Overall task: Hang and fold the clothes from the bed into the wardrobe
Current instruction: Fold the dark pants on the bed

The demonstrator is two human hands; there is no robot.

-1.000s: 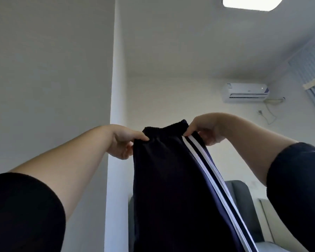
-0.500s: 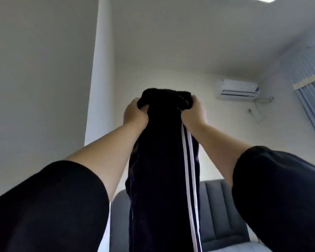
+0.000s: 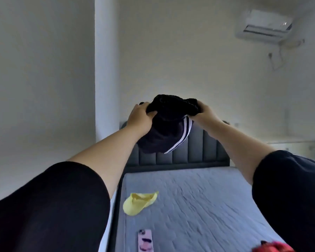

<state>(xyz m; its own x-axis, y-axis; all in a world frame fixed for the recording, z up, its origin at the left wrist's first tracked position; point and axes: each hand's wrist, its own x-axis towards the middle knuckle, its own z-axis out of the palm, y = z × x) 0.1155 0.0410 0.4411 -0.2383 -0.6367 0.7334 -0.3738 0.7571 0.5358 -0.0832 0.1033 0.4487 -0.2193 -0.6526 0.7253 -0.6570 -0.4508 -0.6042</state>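
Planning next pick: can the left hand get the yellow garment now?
Probably not yet: left hand and right hand both grip the trousers. The yellow garment lies uncovered on the mattress, so the way looks free after release.

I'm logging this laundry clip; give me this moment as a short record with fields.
held item: dark trousers with white stripes, bunched, in the air before the headboard
left hand: grips the trousers' left side
right hand: grips their right side
on the bed: yellow garment, phone in pink case, red item at the frame's edge
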